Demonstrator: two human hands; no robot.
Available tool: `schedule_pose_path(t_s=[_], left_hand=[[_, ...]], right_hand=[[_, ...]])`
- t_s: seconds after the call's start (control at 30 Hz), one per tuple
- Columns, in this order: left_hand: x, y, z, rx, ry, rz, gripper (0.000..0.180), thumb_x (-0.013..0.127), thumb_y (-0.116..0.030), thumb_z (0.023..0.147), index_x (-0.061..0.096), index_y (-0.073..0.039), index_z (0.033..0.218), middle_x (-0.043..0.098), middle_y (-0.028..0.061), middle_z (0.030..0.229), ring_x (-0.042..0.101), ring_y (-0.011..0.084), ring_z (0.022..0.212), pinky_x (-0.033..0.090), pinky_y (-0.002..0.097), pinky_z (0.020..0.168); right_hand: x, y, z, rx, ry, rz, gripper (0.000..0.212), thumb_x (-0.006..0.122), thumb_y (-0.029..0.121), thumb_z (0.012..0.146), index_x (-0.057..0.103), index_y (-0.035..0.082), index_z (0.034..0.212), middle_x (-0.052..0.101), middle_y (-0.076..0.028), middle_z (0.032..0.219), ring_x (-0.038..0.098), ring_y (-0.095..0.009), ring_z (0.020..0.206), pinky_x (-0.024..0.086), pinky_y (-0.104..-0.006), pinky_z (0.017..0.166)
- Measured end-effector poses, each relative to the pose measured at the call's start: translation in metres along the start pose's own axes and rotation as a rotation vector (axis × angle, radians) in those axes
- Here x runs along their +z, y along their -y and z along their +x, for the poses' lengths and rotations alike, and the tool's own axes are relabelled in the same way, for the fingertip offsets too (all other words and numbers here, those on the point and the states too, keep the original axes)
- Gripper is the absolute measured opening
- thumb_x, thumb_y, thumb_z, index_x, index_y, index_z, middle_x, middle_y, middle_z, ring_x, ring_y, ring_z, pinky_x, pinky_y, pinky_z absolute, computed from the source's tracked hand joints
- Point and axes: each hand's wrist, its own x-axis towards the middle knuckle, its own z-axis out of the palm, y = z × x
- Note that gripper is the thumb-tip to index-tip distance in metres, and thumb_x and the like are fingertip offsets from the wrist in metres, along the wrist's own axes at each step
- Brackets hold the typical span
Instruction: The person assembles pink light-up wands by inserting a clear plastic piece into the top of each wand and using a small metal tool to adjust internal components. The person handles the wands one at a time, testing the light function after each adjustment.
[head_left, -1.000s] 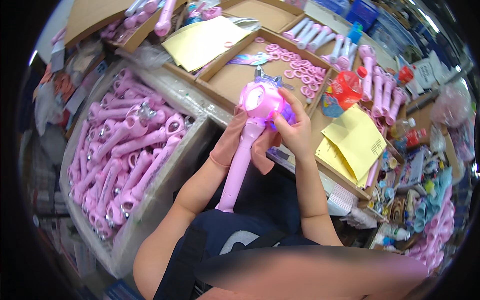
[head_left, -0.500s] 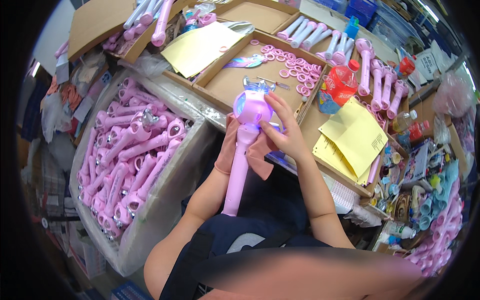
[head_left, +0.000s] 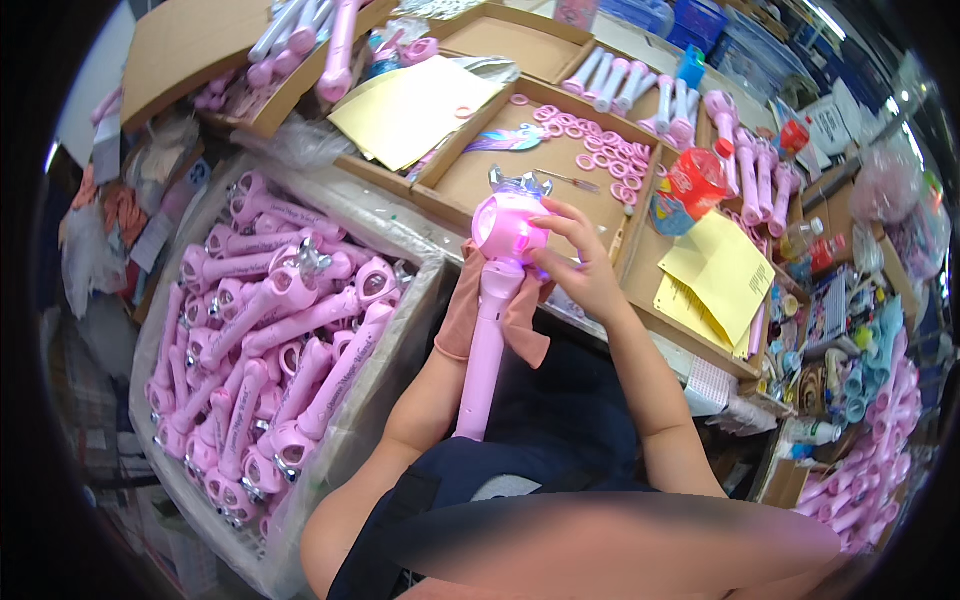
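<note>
A pink toy wand stands tilted upright before my body, with a round head glowing pink and a silver crown on top. My left hand, inside a brownish-pink glove or cloth, is closed round the wand just below the head. Part of that fabric hangs out on the wand's right side. My bare right hand has its fingers bent against the right side of the head, thumb lower down. The left fingers are mostly hidden behind the wand.
A lined bin full of pink wands stands at left. Ahead, a cardboard tray holds pink rings and a screwdriver. Yellow sheets and a red-labelled bottle lie to the right. More wands stand beyond.
The glow in the wand's head has turned from bluish purple to pink. The surroundings have shifted slightly in view; both hands stay on the wand.
</note>
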Motion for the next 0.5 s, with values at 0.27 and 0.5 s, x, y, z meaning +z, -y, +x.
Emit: schedule_pose_path(t_s=[0.27, 0.5], left_hand=[[-0.017, -0.044, -0.027, 0.2, -0.099, 0.167, 0.063, 0.04, -0.057, 0.103, 0.055, 0.003, 0.112, 0.066, 0.0196, 0.091, 0.064, 0.0284, 0.085, 0.053, 0.0362, 0.076], [-0.019, -0.056, -0.022, 0.229, -0.111, 0.205, 0.069, 0.041, -0.062, 0.1, 0.058, 0.004, 0.108, 0.065, 0.0204, 0.089, 0.063, 0.0264, 0.077, 0.051, 0.0347, 0.069]], right_hand=[[-0.013, -0.103, 0.074, 0.12, -0.005, -0.848, 0.034, 0.065, 0.015, 0.092, 0.063, 0.003, 0.123, 0.067, -0.016, 0.112, 0.066, -0.025, 0.096, 0.052, -0.0366, 0.083], [-0.032, -0.151, 0.08, 0.297, 0.433, -1.286, 0.036, 0.06, 0.011, 0.084, 0.058, -0.006, 0.116, 0.063, -0.023, 0.11, 0.063, -0.039, 0.105, 0.053, -0.0467, 0.089]])
